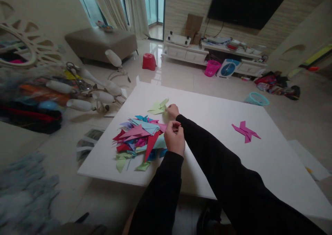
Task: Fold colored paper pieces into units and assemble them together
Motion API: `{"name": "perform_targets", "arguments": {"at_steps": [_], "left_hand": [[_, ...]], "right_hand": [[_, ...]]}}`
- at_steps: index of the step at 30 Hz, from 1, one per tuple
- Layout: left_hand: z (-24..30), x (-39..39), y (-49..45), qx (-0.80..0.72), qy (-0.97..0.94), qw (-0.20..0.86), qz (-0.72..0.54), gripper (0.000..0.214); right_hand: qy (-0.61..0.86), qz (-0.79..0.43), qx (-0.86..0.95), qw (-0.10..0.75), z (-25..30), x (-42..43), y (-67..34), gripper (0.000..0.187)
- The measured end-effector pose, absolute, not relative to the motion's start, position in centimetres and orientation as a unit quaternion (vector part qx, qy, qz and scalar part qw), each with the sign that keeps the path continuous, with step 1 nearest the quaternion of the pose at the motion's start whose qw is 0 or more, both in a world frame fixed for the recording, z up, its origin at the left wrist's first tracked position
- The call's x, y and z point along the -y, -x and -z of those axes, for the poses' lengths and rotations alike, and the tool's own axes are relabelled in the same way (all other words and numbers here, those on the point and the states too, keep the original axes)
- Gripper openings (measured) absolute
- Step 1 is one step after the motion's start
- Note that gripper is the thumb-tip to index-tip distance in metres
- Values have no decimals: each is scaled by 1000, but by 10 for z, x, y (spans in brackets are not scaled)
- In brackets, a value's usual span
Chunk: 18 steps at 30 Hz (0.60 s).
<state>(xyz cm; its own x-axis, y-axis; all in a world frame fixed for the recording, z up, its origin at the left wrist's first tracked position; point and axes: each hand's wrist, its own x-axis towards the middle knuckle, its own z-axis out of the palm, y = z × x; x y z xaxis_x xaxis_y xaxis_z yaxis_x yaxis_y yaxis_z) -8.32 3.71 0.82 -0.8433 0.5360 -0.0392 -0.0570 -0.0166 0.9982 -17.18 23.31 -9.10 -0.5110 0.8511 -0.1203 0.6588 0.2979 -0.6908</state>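
My right hand [172, 112] reaches across the white table, its fingers pinched at the edge of a pale green folded paper piece [157, 107]. Nearer to me, my left hand [175, 138] is closed with thumb and fingertips together beside a paper pile; whatever may be between them is hidden. That pile of folded paper [140, 133] mixes pink, red, blue, purple and green pointed shapes, overlapping one another. Apart on the right lies a magenta folded paper star [246, 132] with four points.
The white table [207, 107] stands on a glossy tiled floor. A lamp with several white shades [103, 96] is at its left. Beyond are a red stool [149, 62], a pink basket [212, 68] and a box fan [228, 68]. A turquoise basket [256, 98] sits behind the far edge.
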Motion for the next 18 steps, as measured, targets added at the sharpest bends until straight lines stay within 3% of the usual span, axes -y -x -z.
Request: {"name": "perform_targets", "arguments": {"at_steps": [6, 10, 13, 18], "left_hand": [[-26, -24, 99, -687, -158, 203, -679, 8], [-22, -22, 105, -677, -130, 177, -703, 10], [-12, -30, 87, -645, -127, 298, -693, 21], [-9, -32, 26, -540, -164, 610, -556, 40]], "right_hand": [[427, -405, 766, 257, 29, -222, 92, 9], [349, -578, 645, 358, -16, -185, -14, 17], [336, -657, 562, 374, -35, -142, -93, 23], [365, -679, 501, 392, -39, -86, -176, 25]]}}
